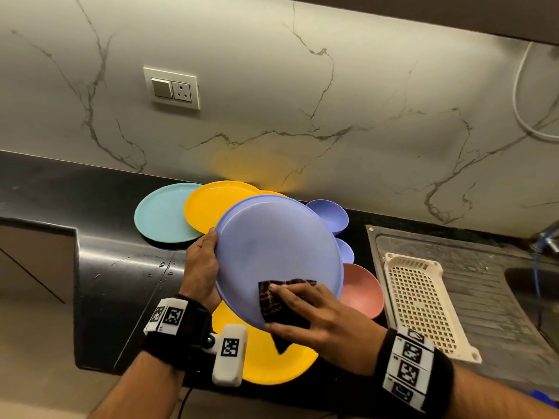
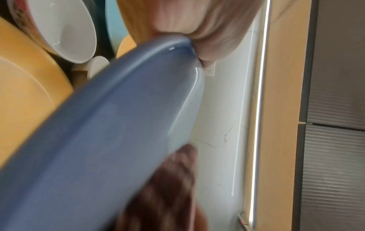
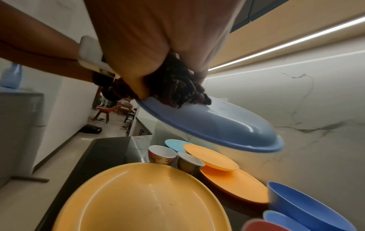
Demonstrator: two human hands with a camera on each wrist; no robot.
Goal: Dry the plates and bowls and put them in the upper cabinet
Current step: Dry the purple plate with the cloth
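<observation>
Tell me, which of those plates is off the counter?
The blue plate: the left hand holds its rim while the cloth wipes it. The yellow and teal plates lie flat.

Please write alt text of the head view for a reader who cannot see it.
A left hand holds a tilted blue plate by its rim while the right hand presses a dark cloth on it. Below, on the black counter, lie yellow and teal plates and blue and pink bowls.

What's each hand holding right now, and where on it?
The left hand grips the blue plate by its left rim. The right hand presses a dark cloth against the plate's lower underside.
</observation>
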